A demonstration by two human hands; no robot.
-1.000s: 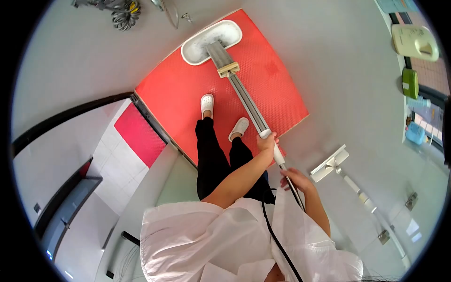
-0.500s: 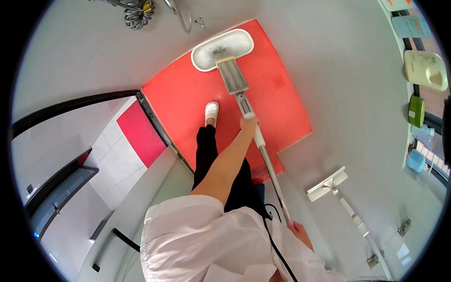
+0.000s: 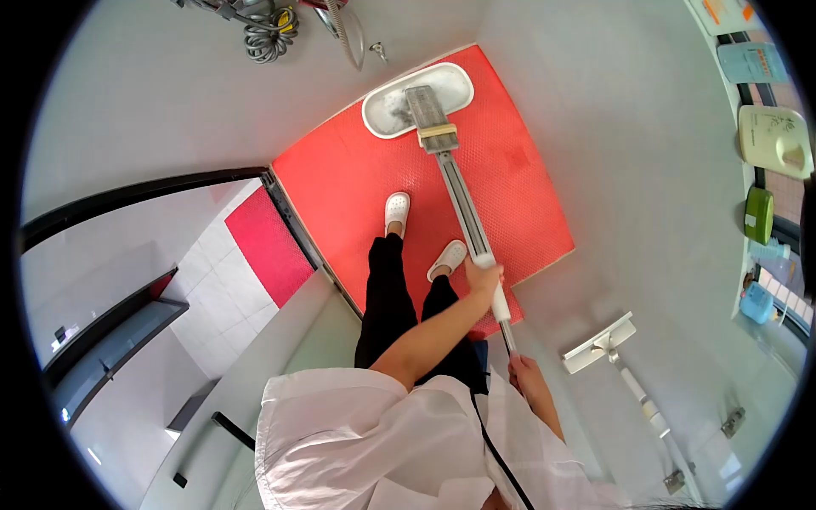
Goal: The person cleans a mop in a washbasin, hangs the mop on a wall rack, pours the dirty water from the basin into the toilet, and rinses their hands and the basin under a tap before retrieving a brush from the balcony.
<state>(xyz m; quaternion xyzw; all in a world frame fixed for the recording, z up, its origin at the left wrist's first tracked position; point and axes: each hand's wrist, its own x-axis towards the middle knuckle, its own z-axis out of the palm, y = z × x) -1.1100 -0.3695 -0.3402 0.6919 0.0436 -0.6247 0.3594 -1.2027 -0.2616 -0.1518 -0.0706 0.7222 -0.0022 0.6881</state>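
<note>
A flat mop with a long pole slants down from a white oval basin [image 3: 463, 82] on the red mat. Its grey pad [image 3: 425, 104] reaches over the basin, with a cream-coloured band [image 3: 438, 131] around it near the pole. The basin holds greyish, dirty water. My left hand [image 3: 485, 278] is wrapped around the white grip [image 3: 501, 303] partway along the pole. Lower down, my right hand [image 3: 529, 379] is closed around the thin metal pole [image 3: 507, 337] near my body.
Under my white clogs [image 3: 396, 208] lies the red mat [image 3: 501, 191]. A squeegee [image 3: 599, 342] leans at the right wall. Several bottles, including a cream jug [image 3: 773, 140], line the ledge. A coiled grey hose [image 3: 270, 38] hangs at top left, above a glass door's black frame [image 3: 144, 189].
My left hand has slid back along the mop toward my right hand. The cream band now sits farther from the pad's tip. My right hand has moved forward, and my second clog shows.
</note>
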